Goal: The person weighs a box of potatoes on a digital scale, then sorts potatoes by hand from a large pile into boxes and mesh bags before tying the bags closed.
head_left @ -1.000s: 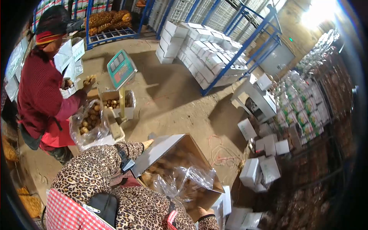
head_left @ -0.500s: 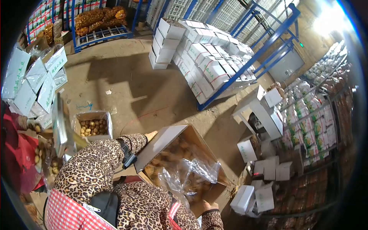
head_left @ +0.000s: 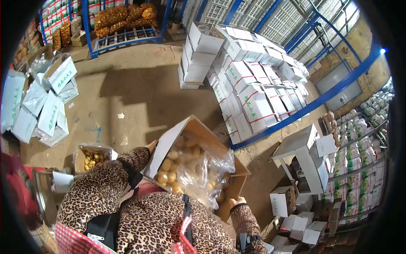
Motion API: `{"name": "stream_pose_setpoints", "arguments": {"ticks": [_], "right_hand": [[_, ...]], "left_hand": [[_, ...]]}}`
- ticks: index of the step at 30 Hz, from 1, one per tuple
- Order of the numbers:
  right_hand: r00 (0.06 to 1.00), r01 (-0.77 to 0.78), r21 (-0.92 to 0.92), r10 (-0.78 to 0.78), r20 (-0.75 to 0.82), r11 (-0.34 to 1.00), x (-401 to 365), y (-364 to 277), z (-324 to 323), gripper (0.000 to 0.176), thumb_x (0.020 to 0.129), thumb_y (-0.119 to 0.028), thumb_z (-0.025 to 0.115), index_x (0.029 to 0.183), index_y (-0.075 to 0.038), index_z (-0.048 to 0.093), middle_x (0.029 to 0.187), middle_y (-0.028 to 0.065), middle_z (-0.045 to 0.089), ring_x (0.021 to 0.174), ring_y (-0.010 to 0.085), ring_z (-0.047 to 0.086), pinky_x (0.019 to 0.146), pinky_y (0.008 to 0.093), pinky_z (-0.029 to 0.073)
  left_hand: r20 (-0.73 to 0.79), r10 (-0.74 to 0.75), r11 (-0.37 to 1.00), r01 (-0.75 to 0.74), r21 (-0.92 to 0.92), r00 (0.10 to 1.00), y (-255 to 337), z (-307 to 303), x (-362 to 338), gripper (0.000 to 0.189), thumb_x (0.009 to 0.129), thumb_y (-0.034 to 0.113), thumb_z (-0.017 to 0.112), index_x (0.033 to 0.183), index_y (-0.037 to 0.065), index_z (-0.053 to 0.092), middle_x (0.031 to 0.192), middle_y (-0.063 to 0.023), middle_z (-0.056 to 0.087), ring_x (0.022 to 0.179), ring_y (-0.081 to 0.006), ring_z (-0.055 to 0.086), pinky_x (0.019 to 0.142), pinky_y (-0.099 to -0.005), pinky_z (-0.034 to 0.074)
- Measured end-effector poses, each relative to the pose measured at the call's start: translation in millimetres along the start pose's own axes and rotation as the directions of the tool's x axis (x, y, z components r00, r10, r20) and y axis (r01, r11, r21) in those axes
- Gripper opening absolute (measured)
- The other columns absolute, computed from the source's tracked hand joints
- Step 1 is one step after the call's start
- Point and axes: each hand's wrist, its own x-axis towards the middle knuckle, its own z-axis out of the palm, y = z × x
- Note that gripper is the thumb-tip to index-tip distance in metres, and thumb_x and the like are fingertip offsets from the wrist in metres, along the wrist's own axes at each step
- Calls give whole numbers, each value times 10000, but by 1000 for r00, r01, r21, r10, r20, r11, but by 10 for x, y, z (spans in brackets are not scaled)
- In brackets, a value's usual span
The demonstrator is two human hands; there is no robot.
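Observation:
An open cardboard box [head_left: 163,153], white outside and brown inside, is held in front of my body. Potatoes [head_left: 171,163] fill it, partly covered by a clear plastic liner bag [head_left: 203,175]. At the box's far left side, my left hand [head_left: 151,146] grips the outer wall; most of its fingers are hidden. My right hand [head_left: 237,202] is closed on the box's near right edge, fingers curled over the cardboard. Both arms wear leopard-print sleeves.
A smaller lined box of potatoes [head_left: 94,158] stands at left. White cartons [head_left: 262,95] are stacked ahead behind a blue metal bar [head_left: 304,111]. More cartons [head_left: 46,112] lie far left. A white table [head_left: 302,154] stands right. Another person's red clothing [head_left: 19,186] shows at left.
My view has turned and the stacked cartons now appear nearer. The box, still in both hands, has swung slightly up and left in view, showing more of its potatoes.

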Motion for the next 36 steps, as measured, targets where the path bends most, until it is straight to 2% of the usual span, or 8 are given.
{"name": "stream_pose_setpoints", "arguments": {"ticks": [13,19,22,24,25,26,28,36], "right_hand": [[968,-233,51,237,-78,971,2144,-2092,-844,311,759,-267,666,940,-15,680,838,132,692,795,218,655,747,314,490],[979,-141,613,203,-31,777,3345,-2233,-808,267,775,-148,656,979,23,673,910,110,696,842,188,638,774,314,485],[952,-298,250,304,13,921,3497,-2465,-1090,325,768,-151,628,1026,44,641,910,125,690,835,215,639,771,316,484],[950,-222,355,283,-129,908,3614,-2233,-744,371,764,-201,609,1051,33,629,908,163,683,841,260,646,779,332,483],[875,-482,115,470,117,868,3676,-2315,-832,479,788,-341,571,1125,-2,605,1070,242,620,1029,391,581,918,419,437],[914,-404,281,398,83,870,3732,-2172,-664,366,762,-219,597,1025,32,635,891,195,669,858,298,645,762,372,488],[880,-467,38,460,114,883,3827,-2451,-753,369,759,-213,614,1020,47,636,897,200,668,855,300,644,748,383,491],[665,-747,241,704,250,620,4720,-2995,-237,326,753,-280,662,924,-5,690,792,176,682,761,238,668,718,343,507]], "left_hand": [[34,-64,995,61,79,997,2161,-844,2864,558,935,511,353,1242,91,556,1182,-148,595,1072,-231,558,960,-351,396],[1,-143,978,141,157,990,2956,-742,3995,545,939,498,356,1231,89,566,1168,-146,604,1057,-229,566,952,-349,402],[22,-228,959,221,176,973,2998,-652,4403,539,941,492,357,1226,88,571,1161,-144,609,1050,-228,570,947,-348,406],[39,-297,939,284,194,954,2948,-543,4671,535,942,488,358,1222,88,574,1156,-144,612,1045,-227,573,945,-348,408],[49,-335,926,319,200,941,2897,-466,4833,533,943,486,358,1221,87,576,1154,-143,614,1042,-227,574,943,-348,409],[53,-375,910,356,211,926,2883,-411,4963,531,943,484,359,1219,87,577,1151,-143,615,1040,-226,575,942,-348,410],[68,-453,874,429,227,889,2752,-314,5293,526,945,480,360,1216,86,581,1146,-142,618,1035,-225,578,939,-347,412],[4,-634,711,581,397,773,2476,-492,6752,511,950,463,364,1202,84,594,1127,-139,631,1015,-222,589,928,-345,420]]}}
